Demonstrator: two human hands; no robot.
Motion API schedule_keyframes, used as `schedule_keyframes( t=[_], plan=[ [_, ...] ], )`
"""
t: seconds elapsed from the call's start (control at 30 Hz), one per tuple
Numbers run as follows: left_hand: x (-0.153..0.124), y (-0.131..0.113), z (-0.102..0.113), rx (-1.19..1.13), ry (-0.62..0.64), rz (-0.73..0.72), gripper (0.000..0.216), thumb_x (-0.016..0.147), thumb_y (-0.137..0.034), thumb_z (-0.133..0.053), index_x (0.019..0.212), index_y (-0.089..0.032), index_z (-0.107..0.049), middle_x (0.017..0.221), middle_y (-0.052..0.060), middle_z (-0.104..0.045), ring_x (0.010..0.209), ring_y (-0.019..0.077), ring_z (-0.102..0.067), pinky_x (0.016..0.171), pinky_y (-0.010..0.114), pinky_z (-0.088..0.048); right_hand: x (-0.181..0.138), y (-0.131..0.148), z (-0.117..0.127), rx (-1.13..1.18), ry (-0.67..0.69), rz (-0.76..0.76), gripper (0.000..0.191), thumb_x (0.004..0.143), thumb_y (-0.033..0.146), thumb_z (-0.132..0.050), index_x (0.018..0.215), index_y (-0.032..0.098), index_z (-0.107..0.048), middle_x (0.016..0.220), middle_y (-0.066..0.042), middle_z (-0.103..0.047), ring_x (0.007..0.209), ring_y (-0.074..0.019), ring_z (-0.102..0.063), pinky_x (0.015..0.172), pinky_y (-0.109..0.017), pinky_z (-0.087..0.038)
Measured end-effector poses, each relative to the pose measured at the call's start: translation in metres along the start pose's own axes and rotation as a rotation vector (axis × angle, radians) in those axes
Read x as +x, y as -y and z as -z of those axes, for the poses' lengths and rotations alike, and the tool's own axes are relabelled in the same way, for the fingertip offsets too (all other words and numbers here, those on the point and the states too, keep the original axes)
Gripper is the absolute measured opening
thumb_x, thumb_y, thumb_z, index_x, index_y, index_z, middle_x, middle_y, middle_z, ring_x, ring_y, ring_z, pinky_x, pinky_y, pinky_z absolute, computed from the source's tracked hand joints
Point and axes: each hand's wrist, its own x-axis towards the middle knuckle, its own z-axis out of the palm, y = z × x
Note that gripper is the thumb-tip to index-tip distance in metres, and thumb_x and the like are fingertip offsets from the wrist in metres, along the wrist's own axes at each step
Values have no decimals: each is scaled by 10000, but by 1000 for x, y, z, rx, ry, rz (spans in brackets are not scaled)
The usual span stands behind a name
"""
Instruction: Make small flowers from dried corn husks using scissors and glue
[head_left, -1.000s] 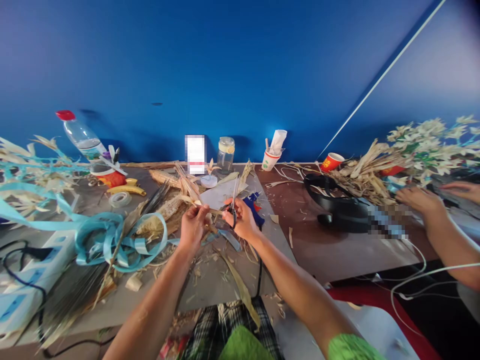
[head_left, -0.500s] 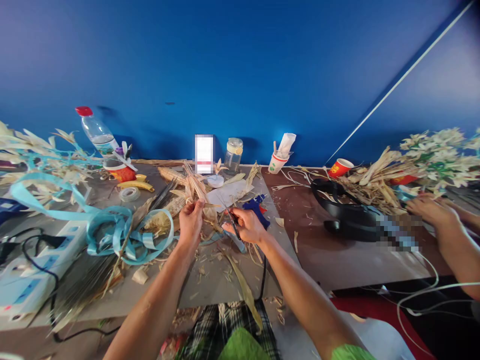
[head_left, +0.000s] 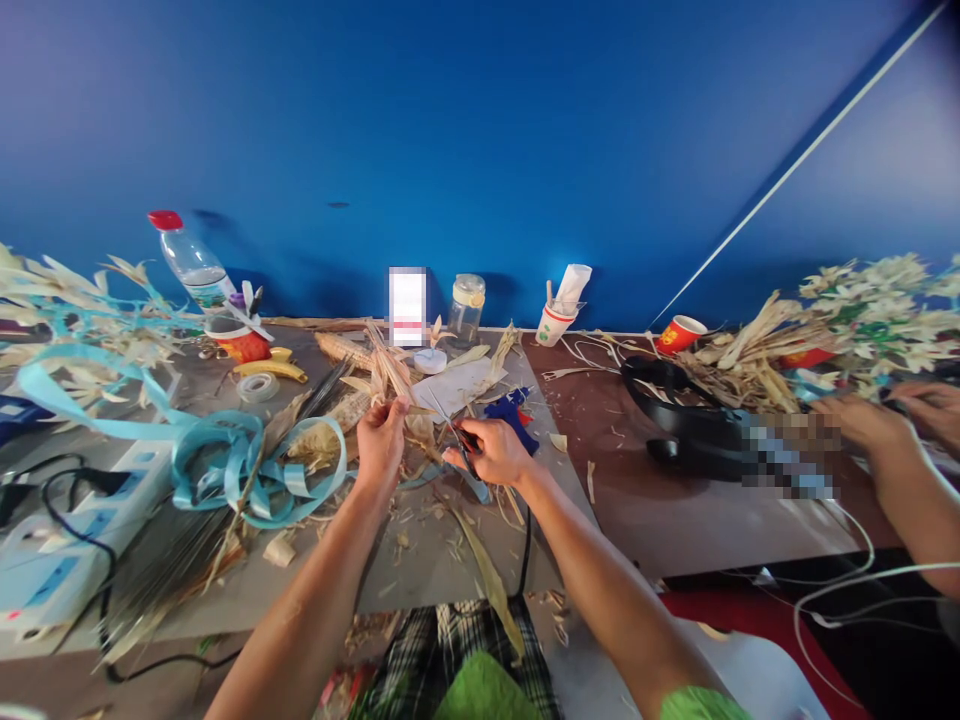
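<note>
My left hand point(head_left: 381, 440) is closed in a pinch over the table, holding a small strip of dried corn husk that is mostly hidden by the fingers. To its right, my right hand point(head_left: 491, 450) grips scissors point(head_left: 466, 444) by their dark handles, with the thin blades pointing up and left towards the left fingertips. Just beyond the left hand lie a bundle of dried corn husks point(head_left: 388, 365) and a corn cob point(head_left: 341, 350). A blue glue gun point(head_left: 513, 415) rests beside my right hand.
Light-blue ribbon point(head_left: 217, 470) loops across the left side, near a white power strip point(head_left: 90, 540). A bottle point(head_left: 193, 265), a glass jar point(head_left: 466, 310) and a paper cup point(head_left: 555, 325) stand along the wall. At right are a black headset-like object point(head_left: 690, 430) and another person's hands point(head_left: 862, 425).
The scissors have turned slightly in my right hand, and their blades show more clearly beside the left fingertips. My left hand has hardly moved. The other person's hands at right have shifted.
</note>
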Motion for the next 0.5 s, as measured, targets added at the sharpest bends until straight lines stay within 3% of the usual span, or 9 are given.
schedule_keyframes(
  t=[0.5],
  plan=[
    [-1, -5, -1, 18, -11, -3, 363, 675, -440, -656, 557, -163, -453, 469, -72, -327, 439, 52, -268, 440, 211, -235, 0, -3, -2, -47, -17, 11, 253, 745, 424, -617, 688, 184, -560, 570, 41, -495, 516, -80, -374, 513, -204, -239]
  ],
)
